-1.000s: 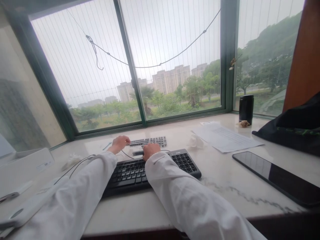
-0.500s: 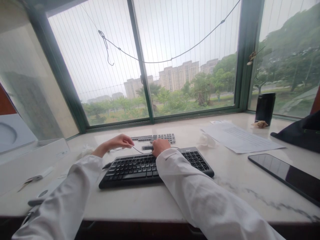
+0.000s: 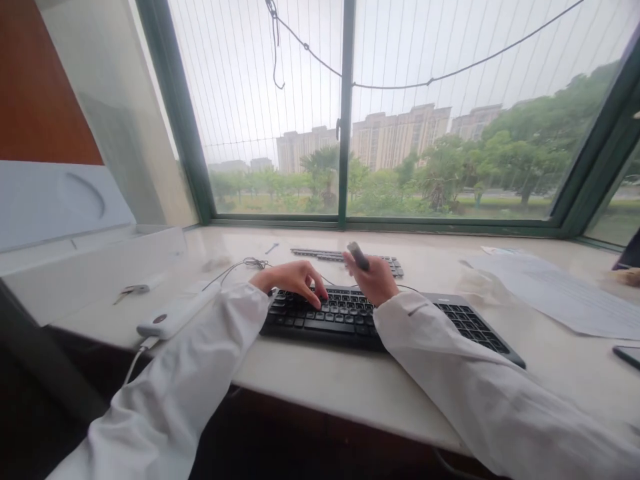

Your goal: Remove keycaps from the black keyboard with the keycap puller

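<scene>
Left hand [image 3: 299, 279] is now down over the keyboard [image 3: 340, 325]; half a second ago we have it pinching the cable [image 3: 233, 268] behind. So we read the attention as shifting from cable to keys. Its fingers bend toward the keys; we can't tell if they grip anything. Right hand [image 3: 376, 279] is closed around a dark stick [image 3: 359, 256], end up; earlier we see it lying flatter. Keyboard sits under both hands, loose keys [image 3: 325, 254] just behind. View swings left: phone [image 3: 629, 355] mostly out of frame.
</scene>
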`<state>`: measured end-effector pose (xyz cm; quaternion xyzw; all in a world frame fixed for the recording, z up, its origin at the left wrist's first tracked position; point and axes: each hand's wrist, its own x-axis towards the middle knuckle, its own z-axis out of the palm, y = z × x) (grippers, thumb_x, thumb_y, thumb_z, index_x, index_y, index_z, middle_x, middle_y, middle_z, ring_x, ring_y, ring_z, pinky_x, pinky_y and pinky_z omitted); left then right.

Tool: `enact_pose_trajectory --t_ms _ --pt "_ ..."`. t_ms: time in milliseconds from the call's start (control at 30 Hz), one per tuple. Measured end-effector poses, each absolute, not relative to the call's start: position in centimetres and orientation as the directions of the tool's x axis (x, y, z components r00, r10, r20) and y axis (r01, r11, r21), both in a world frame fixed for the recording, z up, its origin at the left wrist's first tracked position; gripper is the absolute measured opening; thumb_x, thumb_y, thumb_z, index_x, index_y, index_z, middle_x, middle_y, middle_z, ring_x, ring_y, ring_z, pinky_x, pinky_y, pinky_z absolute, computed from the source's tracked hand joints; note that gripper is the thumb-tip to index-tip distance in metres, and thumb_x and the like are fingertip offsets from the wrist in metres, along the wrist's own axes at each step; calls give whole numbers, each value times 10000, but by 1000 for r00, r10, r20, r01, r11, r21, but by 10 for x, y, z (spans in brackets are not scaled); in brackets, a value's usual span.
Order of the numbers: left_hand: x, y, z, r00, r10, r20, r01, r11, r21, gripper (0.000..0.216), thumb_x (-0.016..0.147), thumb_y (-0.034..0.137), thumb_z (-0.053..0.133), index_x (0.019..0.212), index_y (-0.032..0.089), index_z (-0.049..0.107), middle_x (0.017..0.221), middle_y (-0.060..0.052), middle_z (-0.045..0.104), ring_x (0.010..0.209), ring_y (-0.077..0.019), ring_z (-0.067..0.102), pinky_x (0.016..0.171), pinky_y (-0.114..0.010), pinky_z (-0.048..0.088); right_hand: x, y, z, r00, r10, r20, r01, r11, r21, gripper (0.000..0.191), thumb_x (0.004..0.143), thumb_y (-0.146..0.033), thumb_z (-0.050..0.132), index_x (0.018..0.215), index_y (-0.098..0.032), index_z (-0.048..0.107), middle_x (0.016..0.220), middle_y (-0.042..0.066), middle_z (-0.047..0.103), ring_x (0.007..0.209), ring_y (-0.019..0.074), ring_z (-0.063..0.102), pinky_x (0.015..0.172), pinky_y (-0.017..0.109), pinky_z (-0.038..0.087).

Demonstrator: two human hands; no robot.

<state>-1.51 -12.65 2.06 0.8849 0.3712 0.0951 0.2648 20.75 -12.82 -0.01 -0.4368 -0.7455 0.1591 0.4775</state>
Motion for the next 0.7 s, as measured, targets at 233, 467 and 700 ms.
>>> enact_pose_trajectory --t_ms 233,467,700 --pt "-15 -127 20 712 702 -12 584 -583 565 395 606 496 801 910 245 785 845 -4 738 750 -128 592 671 -221 385 174 -140 -6 -167 895 413 -357 336 -872 498 724 -575 689 568 -218 379 515 -73 290 468 80 228 442 251 220" --pt "-13 -127 20 683 730 -30 622 -559 548 384 582 454 820 901 243 788 792 23 725 692 -117 570 678 -231 380 158 -156 -10 -226 896 382 -425 262 -866 483 697 -548 734 605 -213 399 588 -51 319 536 95 299 490 243 321" --pt "-10 -126 19 647 759 -76 665 -512 543 371 589 460 805 898 256 786 791 33 733 798 -151 617 721 -229 390 156 -159 -14 -276 912 305 -397 181 -900 486 712 -559 717 601 -207 400 571 -59 329 527 91 317 505 242 332"
